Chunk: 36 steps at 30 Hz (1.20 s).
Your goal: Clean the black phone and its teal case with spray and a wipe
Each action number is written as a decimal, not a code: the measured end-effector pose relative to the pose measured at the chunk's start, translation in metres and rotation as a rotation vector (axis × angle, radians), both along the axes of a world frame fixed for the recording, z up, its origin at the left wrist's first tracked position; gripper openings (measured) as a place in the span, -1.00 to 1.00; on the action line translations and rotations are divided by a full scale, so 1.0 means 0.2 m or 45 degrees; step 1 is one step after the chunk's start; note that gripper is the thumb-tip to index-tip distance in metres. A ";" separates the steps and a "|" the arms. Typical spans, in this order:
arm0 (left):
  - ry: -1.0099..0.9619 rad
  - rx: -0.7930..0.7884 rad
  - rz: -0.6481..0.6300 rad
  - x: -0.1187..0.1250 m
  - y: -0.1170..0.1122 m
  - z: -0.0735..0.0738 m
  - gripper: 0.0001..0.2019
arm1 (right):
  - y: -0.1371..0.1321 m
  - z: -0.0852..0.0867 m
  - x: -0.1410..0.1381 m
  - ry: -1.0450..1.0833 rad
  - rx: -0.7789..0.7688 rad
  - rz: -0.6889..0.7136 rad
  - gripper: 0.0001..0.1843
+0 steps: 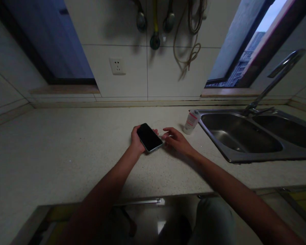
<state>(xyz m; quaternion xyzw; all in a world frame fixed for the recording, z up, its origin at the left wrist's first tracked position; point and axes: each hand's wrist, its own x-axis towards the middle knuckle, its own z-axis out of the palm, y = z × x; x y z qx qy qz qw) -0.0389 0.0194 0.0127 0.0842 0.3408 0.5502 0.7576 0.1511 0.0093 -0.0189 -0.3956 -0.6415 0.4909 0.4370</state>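
My left hand (pixel 136 139) is wrapped round a smartphone (pixel 149 137) with a dark screen, and its fingertips show past the phone's far edge. The phone lies tilted over the counter, screen facing up. Just right of the phone is my right hand (pixel 177 140), its thumb and fingers drawn together. Something small and pale seems to be at those fingertips, too small to make out. A white plastic cup (pixel 192 121) with pink print stands on the counter beyond my right hand, near the sink.
The pale speckled countertop (pixel 91 143) runs along a tiled wall. On the right is a steel double sink (pixel 234 136) with a tall faucet (pixel 275 80). A wall socket (pixel 117 66), valves and a looped cord (pixel 187 58) are on the wall between two windows.
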 end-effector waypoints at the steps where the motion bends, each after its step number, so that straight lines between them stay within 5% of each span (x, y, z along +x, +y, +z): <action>1: 0.008 0.000 -0.004 0.00 0.00 0.00 -0.62 | 0.00 0.00 0.00 -0.004 0.004 0.008 -0.52; 12: 0.020 0.113 -0.270 -0.02 0.00 -0.01 -0.58 | -0.02 -0.01 -0.01 -0.026 0.018 0.201 -0.54; 36: 0.042 0.198 -0.279 -0.02 0.04 -0.05 -0.43 | -0.02 0.02 0.00 -0.027 -0.147 0.232 -0.54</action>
